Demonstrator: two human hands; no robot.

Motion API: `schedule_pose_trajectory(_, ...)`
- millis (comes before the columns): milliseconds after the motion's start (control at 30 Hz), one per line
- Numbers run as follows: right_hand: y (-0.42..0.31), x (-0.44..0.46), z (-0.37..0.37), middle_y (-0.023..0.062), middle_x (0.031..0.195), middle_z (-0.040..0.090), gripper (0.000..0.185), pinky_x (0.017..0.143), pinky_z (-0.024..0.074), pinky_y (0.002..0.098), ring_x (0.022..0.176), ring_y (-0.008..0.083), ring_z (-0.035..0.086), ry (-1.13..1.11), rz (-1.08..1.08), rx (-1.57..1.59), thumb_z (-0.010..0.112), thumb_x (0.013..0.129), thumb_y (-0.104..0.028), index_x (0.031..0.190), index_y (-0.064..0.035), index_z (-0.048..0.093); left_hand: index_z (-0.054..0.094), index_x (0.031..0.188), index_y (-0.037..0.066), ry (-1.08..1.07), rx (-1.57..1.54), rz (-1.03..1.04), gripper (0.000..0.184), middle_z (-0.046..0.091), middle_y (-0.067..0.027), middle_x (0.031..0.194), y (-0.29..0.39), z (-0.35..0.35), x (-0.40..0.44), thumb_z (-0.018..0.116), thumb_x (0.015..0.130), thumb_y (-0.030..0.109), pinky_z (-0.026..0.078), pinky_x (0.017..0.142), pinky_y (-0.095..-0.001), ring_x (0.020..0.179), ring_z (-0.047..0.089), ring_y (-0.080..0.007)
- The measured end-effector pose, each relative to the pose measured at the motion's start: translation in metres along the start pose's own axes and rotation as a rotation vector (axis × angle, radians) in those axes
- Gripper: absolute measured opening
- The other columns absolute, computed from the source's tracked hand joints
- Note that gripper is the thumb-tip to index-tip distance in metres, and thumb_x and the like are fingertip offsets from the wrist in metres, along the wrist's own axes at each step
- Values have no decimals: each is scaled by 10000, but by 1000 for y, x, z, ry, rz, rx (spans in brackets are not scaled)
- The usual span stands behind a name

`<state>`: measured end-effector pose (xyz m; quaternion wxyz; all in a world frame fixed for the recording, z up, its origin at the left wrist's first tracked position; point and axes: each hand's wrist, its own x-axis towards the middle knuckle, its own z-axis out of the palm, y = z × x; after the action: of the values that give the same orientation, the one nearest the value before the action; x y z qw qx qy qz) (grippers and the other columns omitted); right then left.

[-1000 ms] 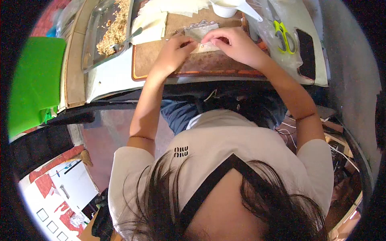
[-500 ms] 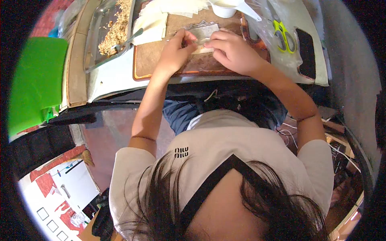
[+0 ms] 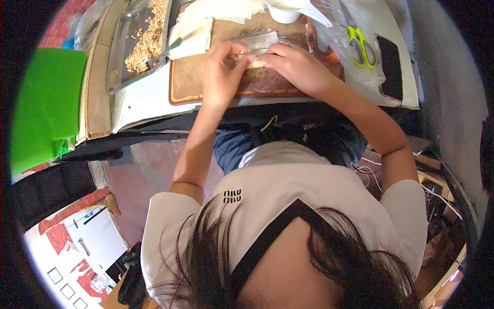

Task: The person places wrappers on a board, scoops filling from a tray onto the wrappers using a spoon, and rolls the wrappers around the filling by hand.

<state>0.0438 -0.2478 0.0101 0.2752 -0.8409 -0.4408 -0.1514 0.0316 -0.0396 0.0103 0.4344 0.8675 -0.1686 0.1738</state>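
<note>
A thin pale spring roll wrapper (image 3: 261,41) lies on the brown wooden board (image 3: 198,77), its near part folded into a small roll. My left hand (image 3: 222,67) is closed on the left end of the roll, thumb and fingers pinching it. From the right, my right hand (image 3: 298,67) presses its fingers on the roll's other end. The fingers partly hide the roll, and any filling inside it is out of sight. More wrappers (image 3: 194,38) are stacked at the board's far left.
A glass dish (image 3: 117,67) with crumbly brown filling (image 3: 146,49) and a spoon (image 3: 172,46) stands left. Beyond the board sits a white handled cup (image 3: 284,14). Yellow-green scissors (image 3: 364,46) lie on clear plastic, beside a black phone (image 3: 389,69).
My left hand has turned a little more upright, and my right fingers have shifted left. The hands are closer together over the wrapper's near part.
</note>
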Motion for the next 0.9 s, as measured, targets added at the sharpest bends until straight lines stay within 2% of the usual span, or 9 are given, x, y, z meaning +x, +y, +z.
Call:
schedule_pose_trajectory(67,1,0,0,125,928,590,173,782,487,375,890,297,592,9,6,30,617,847,-88,998,-8,643,701,905,52,54,178,159,178,643,-108,976,6,-3,-14,667,758,-43,503,760,-364,878,620,-281)
schedule_pose_trajectory(200,1,2,0,131,913,599,160,780,481,379,886,304,585,25,10,72,625,849,-92,974,4,652,695,995,45,21,200,300,283,645,-102,983,18,2,-30,630,738,-55,503,810,-387,931,616,-284)
schedule_pose_trajectory(300,1,4,-3,133,910,603,155,780,478,380,884,307,579,36,-19,48,631,850,-96,963,7,653,687,1099,70,-20,238,280,325,662,-139,1017,21,1,-30,637,797,-38,512,851,-375,993,634,-305)
schedule_pose_trajectory(400,0,4,-5,133,911,608,156,785,474,384,886,309,574,17,-6,54,633,853,-101,967,2,661,689,1008,37,-2,202,291,232,663,-110,984,16,1,-28,626,791,-14,517,786,-378,916,644,-284)
schedule_pose_trajectory(500,1,3,-4,133,909,615,166,790,470,387,887,310,572,11,20,111,635,858,-107,984,-5,673,690,998,28,-36,94,215,182,678,-130,935,19,-7,-19,633,826,9,531,751,-355,847,665,-304)
schedule_pose_trajectory(600,4,2,-2,132,905,622,177,790,470,387,886,307,573,23,12,117,637,862,-107,1003,-11,683,700,969,16,-52,19,105,138,689,-135,889,13,-13,-12,661,837,26,536,718,-320,789,681,-270)
schedule_pose_trajectory(700,6,2,-1,130,909,627,184,787,472,387,883,302,577,18,15,113,641,863,-108,1014,-15,687,714,945,17,-75,-109,-19,114,699,-112,881,4,-20,-4,684,835,17,529,720,-285,770,677,-193)
schedule_pose_trajectory(733,7,2,-1,129,912,629,186,786,474,387,882,300,578,14,20,114,643,863,-109,1017,-16,687,718,945,6,-56,-182,-46,112,707,-91,883,-1,-19,-3,698,835,13,520,716,-253,768,656,-125)
schedule_pose_trajectory(900,6,3,-3,127,904,628,183,786,471,386,878,301,578,15,34,141,651,857,-113,1009,-17,690,711,967,-13,-48,-185,-133,125,717,-84,886,-5,-27,2,700,848,22,517,724,-241,782,650,-105)
